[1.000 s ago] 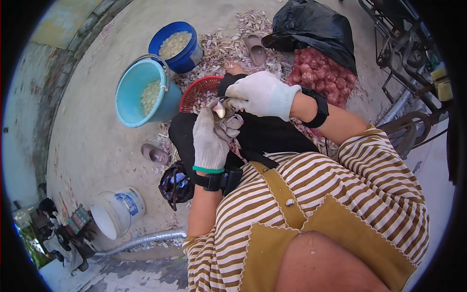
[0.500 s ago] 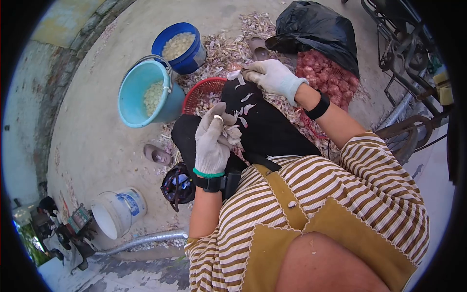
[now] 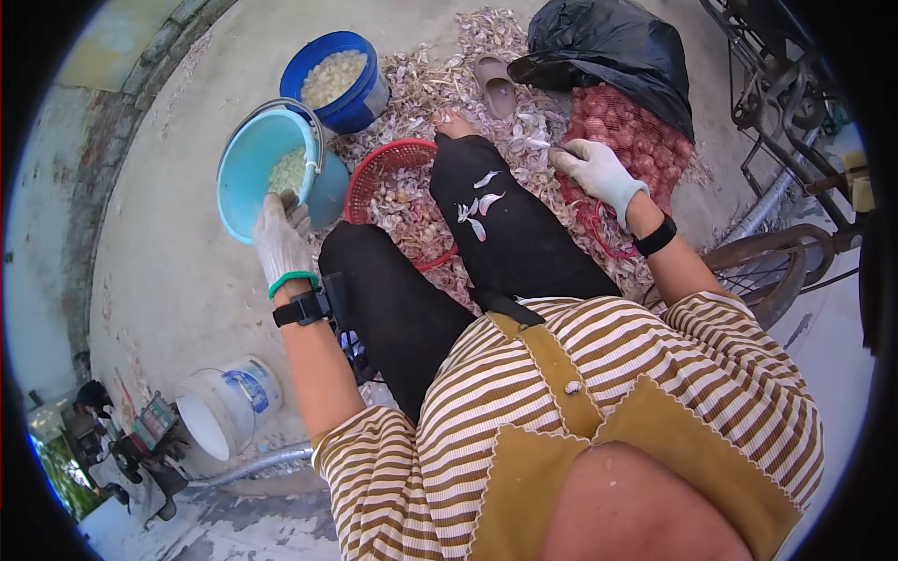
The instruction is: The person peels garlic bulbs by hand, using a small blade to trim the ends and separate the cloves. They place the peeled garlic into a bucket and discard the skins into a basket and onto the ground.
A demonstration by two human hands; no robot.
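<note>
My left hand (image 3: 283,241), in a white glove with a green cuff, hangs over the near rim of the light blue bucket (image 3: 245,168). Its fingers are bent and slightly apart, and no clove shows in them. Inside that bucket lie peeled garlic cloves (image 3: 288,172). My right hand (image 3: 599,174), also gloved, is closed beside the red mesh sack of garlic (image 3: 629,136). From its fingers sticks a thin, pale-tipped piece that looks like a small knife (image 3: 540,144). Between my legs stands a red basket (image 3: 359,179) of garlic and skins. Several garlic skins (image 3: 478,227) lie on my black trouser leg.
A dark blue bucket (image 3: 365,101) with peeled cloves stands behind the light blue one. Black plastic (image 3: 608,47) covers the sack's top. Loose skins surround a sandal (image 3: 496,86). A white bucket (image 3: 227,409) lies at lower left; a bicycle (image 3: 781,266) stands at right.
My left hand has moved left from above my lap to the light blue bucket. My right hand has shifted right, away from my knee toward the sack. My legs have spread, revealing more of the basket.
</note>
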